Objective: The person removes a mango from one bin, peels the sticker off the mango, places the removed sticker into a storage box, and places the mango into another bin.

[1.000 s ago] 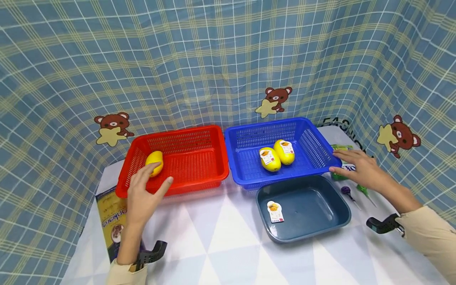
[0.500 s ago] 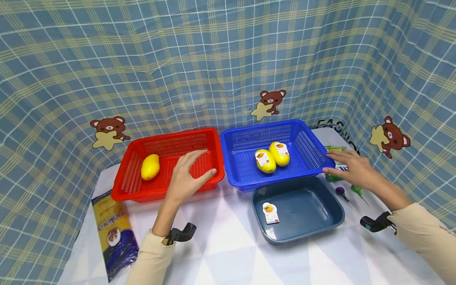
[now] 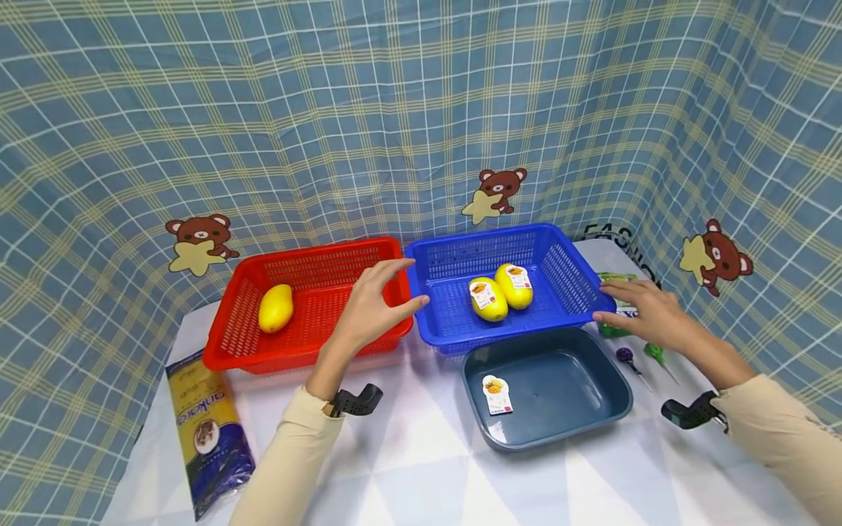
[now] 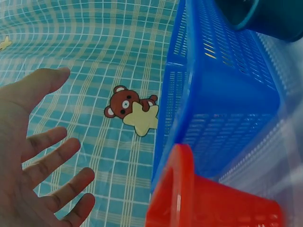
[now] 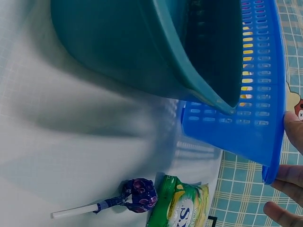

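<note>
My left hand (image 3: 368, 309), fingers spread, hovers over the right end of the red basket (image 3: 309, 360). Its thumb and fingertips point at the left rim of the blue basket (image 3: 454, 340), and nothing is between them. My right hand (image 3: 654, 314) is at the front right corner of the blue basket; in the right wrist view its thumb (image 5: 294, 130) touches the rim, with the fingers round the corner. Two yellow mangoes with white labels, a front mango (image 3: 489, 299) and a rear mango (image 3: 514, 286), lie in the blue basket. A single mango (image 3: 275, 308) lies in the red one.
A dark blue-grey basin (image 3: 559, 394) with a mango label inside stands before the blue basket. To its right lie a purple lollipop (image 3: 626, 356), a green lollipop (image 3: 655, 352) and a green packet (image 5: 177, 201). A yellow-and-blue "ankara" packet (image 3: 209, 431) lies at left.
My left hand has moved right, from over the mango in the red basket to where the two baskets meet. The right hand keeps its place at the blue basket's corner. The head view shifts slightly.
</note>
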Demonstrator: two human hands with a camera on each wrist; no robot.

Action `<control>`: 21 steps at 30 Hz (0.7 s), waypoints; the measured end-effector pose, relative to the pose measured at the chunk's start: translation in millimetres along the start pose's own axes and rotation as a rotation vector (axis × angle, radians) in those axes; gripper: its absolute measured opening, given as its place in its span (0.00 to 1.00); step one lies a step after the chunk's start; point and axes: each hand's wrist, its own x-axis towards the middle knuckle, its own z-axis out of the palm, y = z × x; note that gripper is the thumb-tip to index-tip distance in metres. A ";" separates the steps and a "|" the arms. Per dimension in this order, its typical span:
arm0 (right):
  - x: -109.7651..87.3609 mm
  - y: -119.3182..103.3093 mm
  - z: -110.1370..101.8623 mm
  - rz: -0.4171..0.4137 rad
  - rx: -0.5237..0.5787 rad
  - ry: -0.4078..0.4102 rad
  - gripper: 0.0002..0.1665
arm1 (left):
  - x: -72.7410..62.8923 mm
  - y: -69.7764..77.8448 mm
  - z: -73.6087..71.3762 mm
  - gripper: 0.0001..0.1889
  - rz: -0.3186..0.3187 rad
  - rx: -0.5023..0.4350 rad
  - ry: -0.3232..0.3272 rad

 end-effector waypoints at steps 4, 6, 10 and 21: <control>0.1 -1.7 -0.2 -0.012 0.003 0.008 0.43 | 12.6 7.9 4.0 0.39 0.002 0.006 -0.027; 0.3 -2.0 -0.4 -0.006 -0.001 0.009 0.43 | 20.6 11.4 5.5 0.39 0.010 0.003 -0.042; -1.6 0.5 -1.4 0.017 0.002 -0.008 0.45 | 39.8 19.0 8.9 0.39 0.017 -0.007 -0.082; -1.2 -0.5 0.0 0.010 0.020 -0.011 0.44 | 81.3 26.5 25.2 0.39 0.027 0.048 -0.195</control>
